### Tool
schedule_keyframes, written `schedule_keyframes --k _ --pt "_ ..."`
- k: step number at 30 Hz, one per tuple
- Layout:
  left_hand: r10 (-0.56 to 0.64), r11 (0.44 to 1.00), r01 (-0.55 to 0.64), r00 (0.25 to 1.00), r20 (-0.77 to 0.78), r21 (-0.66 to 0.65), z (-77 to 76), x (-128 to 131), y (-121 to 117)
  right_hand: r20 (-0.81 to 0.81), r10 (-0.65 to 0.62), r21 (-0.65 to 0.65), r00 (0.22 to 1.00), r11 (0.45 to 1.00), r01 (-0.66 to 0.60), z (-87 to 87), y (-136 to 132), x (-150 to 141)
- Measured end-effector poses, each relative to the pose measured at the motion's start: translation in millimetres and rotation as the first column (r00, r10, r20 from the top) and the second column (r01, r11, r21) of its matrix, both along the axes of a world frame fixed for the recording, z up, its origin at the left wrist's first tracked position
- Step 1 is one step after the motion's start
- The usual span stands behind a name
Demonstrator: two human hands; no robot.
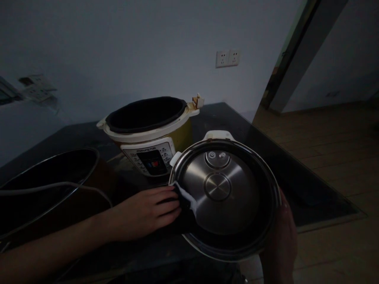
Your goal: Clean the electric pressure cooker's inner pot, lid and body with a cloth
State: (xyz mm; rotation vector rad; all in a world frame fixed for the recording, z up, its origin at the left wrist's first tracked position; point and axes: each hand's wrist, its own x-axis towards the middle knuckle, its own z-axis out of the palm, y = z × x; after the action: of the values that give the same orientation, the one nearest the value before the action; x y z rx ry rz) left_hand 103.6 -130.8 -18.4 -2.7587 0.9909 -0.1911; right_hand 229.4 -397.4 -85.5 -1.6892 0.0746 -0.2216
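Note:
A round pressure cooker lid (219, 205) is held up, its steel inner face turned toward me. My right hand (284, 232) grips its right rim; most of those fingers are hidden behind it. On the left side of the lid, my left hand (151, 209) presses a dark cloth (185, 215) with a white edge against the rim, fingers closed on it. Behind the lid stands the white and yellow-green electric pressure cooker (177, 136), uncovered, with a control panel (151, 157) on its front.
A large dark pot (97, 161) stands at the left, with a pale cord (65, 184) across it. These stand on a dark countertop (314, 193) against a white wall. Wall sockets (227, 58) are above. Wooden floor (340, 150) lies beyond the right edge. The room is dim.

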Motion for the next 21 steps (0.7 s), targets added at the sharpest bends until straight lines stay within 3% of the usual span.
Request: schedule_keyframes --k 4,6,12,15,17,21 --pt "0.004 0.995 -0.007 1.0 -0.027 -0.095 -11.1 -14 -19 0.028 0.022 -0.153 0.999 0.988 -0.017 0.2 -2 0" --pt "0.006 0.987 -0.008 1.0 -0.011 -0.161 -15.5 -17 -32 0.008 0.006 -0.165 1.0 0.986 -0.005 -0.2 -2 0" --pt "0.022 0.953 -0.018 1.0 0.01 -0.304 -40.6 -15 -91 -0.081 0.052 0.122 0.995 0.992 -0.042 -5.0 0 1" --pt "0.08 0.935 -0.03 0.989 0.126 -0.353 -61.1 -7 -123 -0.079 0.125 0.235 0.989 0.966 -0.104 -9.1 -3 1" --pt "0.165 0.902 -0.06 0.963 0.213 -0.428 -72.7 0 -141 -0.089 0.142 0.297 0.986 0.949 -0.11 -9.6 -4 1" --pt "0.273 0.807 -0.17 0.956 0.102 -0.565 -84.8 14 -170 -0.12 0.129 0.405 0.984 0.912 -0.07 -4.5 -1 1"
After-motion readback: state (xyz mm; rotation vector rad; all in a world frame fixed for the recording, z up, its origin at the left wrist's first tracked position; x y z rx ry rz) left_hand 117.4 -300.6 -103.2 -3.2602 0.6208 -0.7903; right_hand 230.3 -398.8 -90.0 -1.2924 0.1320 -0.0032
